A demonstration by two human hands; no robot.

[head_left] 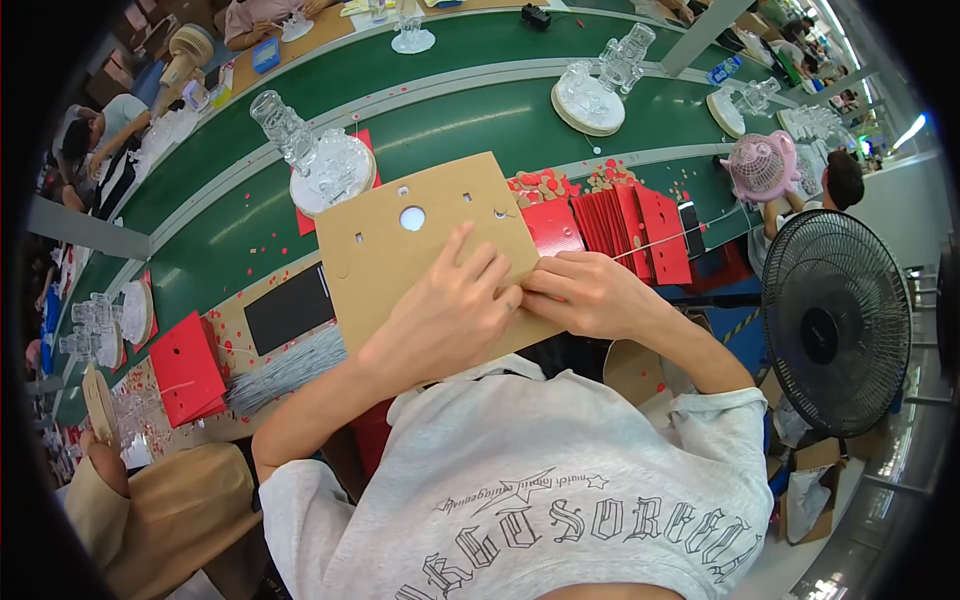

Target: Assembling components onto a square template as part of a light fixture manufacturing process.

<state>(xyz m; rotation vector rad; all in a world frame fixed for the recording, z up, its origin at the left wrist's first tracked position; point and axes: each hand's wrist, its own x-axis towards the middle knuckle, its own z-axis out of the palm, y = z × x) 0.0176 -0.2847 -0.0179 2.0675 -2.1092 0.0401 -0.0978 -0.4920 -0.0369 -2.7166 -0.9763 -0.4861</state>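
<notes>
A tan cardboard sheet [400, 270] with one large round hole and several small cut-outs is tilted in front of my body, above the bench edge. My left hand [445, 300] lies across its face, index finger raised and the other fingers curled toward the thumb. At the sheet's right side, my right hand [580, 290] has thumb and fingers pinched together, almost touching the left fingertips. Whatever sits between the fingers of either hand is hidden or too small to name. What supports the sheet from below is out of sight.
Red cards [620, 230] stand in a row on the right beside a phone [691, 229]. Leftward lie a black panel [287, 310], a bundle of grey wire-like strands [290, 368] and more red cards [188, 370]. Clear ornaments [335, 170] line the green conveyor. A black fan [835, 325] stands right.
</notes>
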